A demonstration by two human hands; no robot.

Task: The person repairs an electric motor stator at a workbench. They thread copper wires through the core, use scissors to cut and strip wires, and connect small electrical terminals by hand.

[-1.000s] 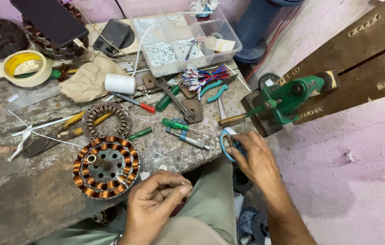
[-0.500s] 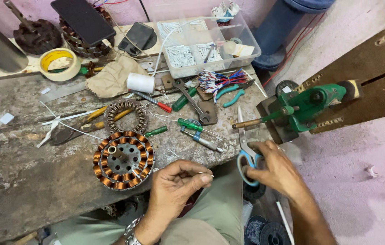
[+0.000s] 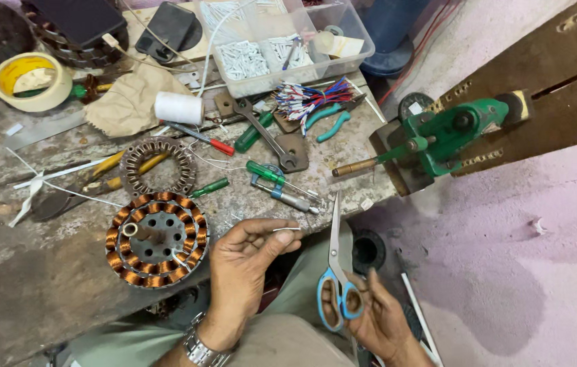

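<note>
Down at the desk (image 3: pixel 23 272) edge, the right hand (image 3: pixel 377 319) has its fingers curled through the blue handles of steel scissors (image 3: pixel 336 265), blades closed and pointing up, away from the person. The left hand (image 3: pixel 244 261) pinches a thin white sleeve (image 3: pixel 287 230) lying sideways, beside the copper-wound round stator (image 3: pixel 156 239).

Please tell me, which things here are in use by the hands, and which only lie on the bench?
In use: scissors in right hand; thin white sleeve in left hand; wound stator beside it.
Lying about: spanner, white spool, tape roll, pliers, bare stator.
</note>
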